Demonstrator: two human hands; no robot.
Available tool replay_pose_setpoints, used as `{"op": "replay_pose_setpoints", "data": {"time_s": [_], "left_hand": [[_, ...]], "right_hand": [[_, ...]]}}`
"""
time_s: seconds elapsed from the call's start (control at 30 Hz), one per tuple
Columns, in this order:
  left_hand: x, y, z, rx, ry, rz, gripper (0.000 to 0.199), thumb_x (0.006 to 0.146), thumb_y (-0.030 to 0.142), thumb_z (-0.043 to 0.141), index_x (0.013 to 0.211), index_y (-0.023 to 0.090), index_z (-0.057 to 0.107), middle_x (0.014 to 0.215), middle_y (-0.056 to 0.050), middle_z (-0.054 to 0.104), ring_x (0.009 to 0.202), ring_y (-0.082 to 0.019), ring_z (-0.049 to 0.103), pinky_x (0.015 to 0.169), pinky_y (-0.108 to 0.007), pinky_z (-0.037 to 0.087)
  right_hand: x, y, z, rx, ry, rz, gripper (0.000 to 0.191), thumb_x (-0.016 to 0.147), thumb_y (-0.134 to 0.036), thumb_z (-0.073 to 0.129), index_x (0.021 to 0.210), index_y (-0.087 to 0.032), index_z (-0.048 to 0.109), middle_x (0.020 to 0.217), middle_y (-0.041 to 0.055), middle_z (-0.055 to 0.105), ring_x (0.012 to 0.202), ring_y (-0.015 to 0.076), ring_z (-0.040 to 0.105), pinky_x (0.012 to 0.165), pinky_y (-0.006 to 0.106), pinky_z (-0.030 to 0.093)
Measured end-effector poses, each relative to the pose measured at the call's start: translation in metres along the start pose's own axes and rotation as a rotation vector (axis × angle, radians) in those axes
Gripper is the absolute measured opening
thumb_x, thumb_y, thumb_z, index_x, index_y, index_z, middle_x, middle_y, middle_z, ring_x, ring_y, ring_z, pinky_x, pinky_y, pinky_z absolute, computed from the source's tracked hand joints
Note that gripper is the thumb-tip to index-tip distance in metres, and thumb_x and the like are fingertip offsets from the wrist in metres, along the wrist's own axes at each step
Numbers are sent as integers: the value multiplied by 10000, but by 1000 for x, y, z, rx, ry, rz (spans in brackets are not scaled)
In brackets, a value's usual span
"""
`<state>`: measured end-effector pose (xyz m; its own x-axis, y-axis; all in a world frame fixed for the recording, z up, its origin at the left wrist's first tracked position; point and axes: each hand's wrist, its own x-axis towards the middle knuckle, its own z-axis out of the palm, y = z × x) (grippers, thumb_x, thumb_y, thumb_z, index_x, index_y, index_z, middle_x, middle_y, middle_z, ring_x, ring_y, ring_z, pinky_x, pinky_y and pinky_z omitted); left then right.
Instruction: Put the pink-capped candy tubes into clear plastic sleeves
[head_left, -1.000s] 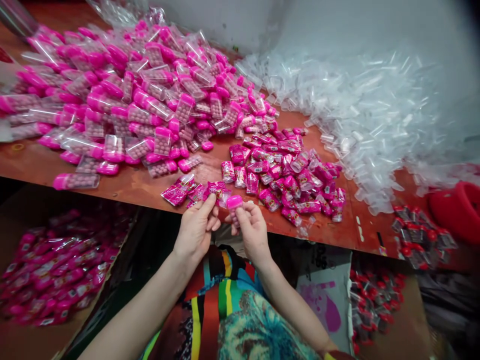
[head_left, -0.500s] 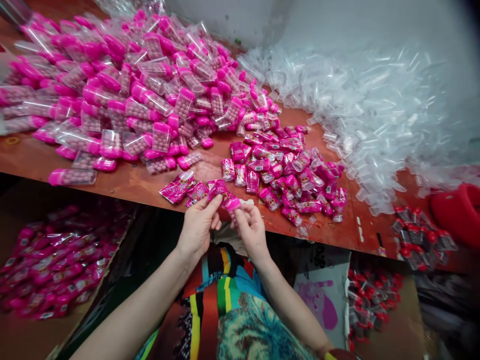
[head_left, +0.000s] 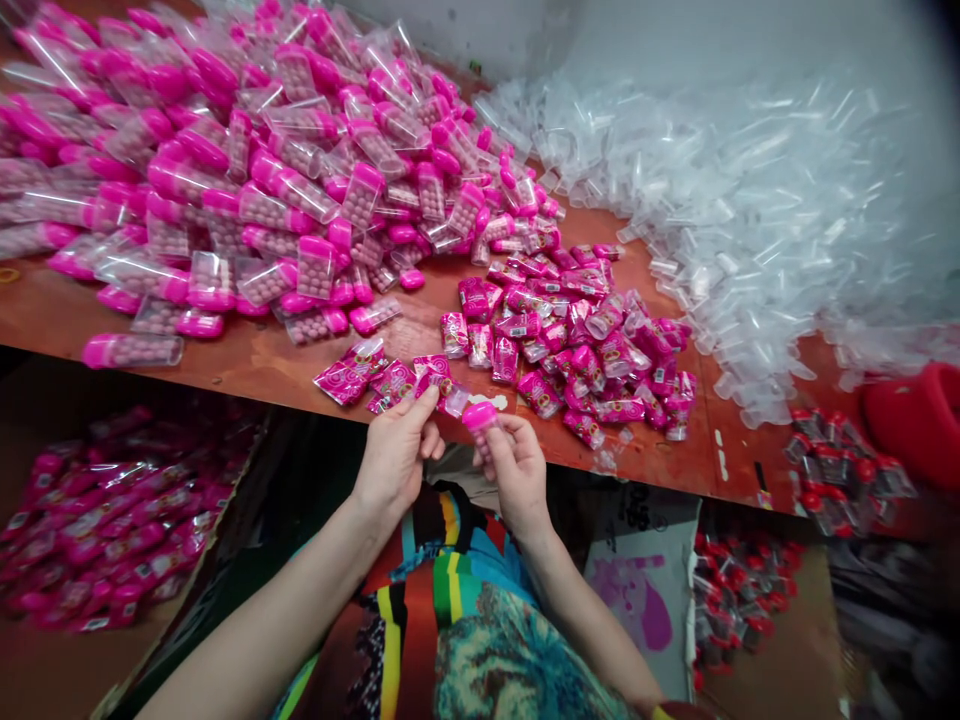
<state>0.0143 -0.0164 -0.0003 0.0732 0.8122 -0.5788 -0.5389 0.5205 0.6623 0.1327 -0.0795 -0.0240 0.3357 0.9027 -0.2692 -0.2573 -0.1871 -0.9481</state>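
My left hand point(head_left: 396, 448) pinches a pink printed sleeve point(head_left: 433, 371), its clear end pointing right. Close beside it, my right hand point(head_left: 516, 475) grips a small clear candy tube point(head_left: 480, 416) with a pink cap and pale pink balls inside. A small gap separates the tube from the sleeve. Flat pink sleeves point(head_left: 349, 372) lie on the table edge just beyond my left hand. Past my right hand is a heap of tubes wrapped in pink sleeves point(head_left: 585, 350).
A large pile of unwrapped pink-capped tubes point(head_left: 315, 265) covers the table's left. Clear empty tubes point(head_left: 712, 230) spread along the right. Below left, a carton holds wrapped tubes point(head_left: 112, 520). Red-capped pieces point(head_left: 844, 470) lie by a red tub point(head_left: 915, 420); more point(head_left: 739, 590) sit lower down.
My right hand has drawn slightly right with the candy tube, which was against the sleeve and now is apart from it. My left hand has stayed nearly still.
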Motion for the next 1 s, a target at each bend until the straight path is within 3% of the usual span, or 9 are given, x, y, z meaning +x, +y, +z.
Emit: {"op": "replay_pose_setpoints", "data": {"time_s": [0.13, 0.4, 0.67, 0.83, 1.0], "left_hand": [[-3, -6, 2, 30, 9, 21, 417, 673, 360, 814, 564, 185, 452, 382, 117, 306, 311, -33, 290, 351, -191, 290], [-4, -12, 3, 88, -1, 76, 410, 717, 385, 779, 546, 187, 463, 350, 96, 344, 308, -50, 324, 355, -201, 287], [-2, -9, -3, 98, -216, -93, 344, 744, 384, 766, 609, 161, 541, 386, 91, 387, 333, -39, 326, 379, -184, 308], [-1, -13, -6, 118, -306, -156, 471, 801, 449, 699, 493, 149, 505, 339, 64, 354, 335, -42, 341, 397, -182, 327], [-3, -16, -4, 32, -388, -217, 295, 805, 395, 714, 710, 134, 614, 411, 85, 407, 323, -16, 273, 349, -147, 254]], "right_hand": [[2, -5, 7, 59, 71, 24, 243, 847, -408, 655, 966, -221, 556, 730, -22, 638, 564, 90, 565, 454, 192, 403], [-6, -8, 10, 96, -13, 141, 260, 830, -429, 673, 945, -216, 579, 716, -26, 615, 527, 72, 515, 392, 166, 347], [0, -5, 8, 228, -122, 309, 294, 835, -467, 658, 889, -199, 549, 579, -82, 508, 354, 23, 327, 310, 142, 207], [-4, 6, 7, 44, -87, 102, 317, 862, -434, 644, 1071, -217, 544, 735, -28, 607, 540, 72, 529, 482, 177, 429], [-8, 9, 0, -434, -47, -243, 520, 862, -398, 647, 1324, -222, 486, 1002, 84, 676, 850, 197, 656, 794, 355, 543]]}}
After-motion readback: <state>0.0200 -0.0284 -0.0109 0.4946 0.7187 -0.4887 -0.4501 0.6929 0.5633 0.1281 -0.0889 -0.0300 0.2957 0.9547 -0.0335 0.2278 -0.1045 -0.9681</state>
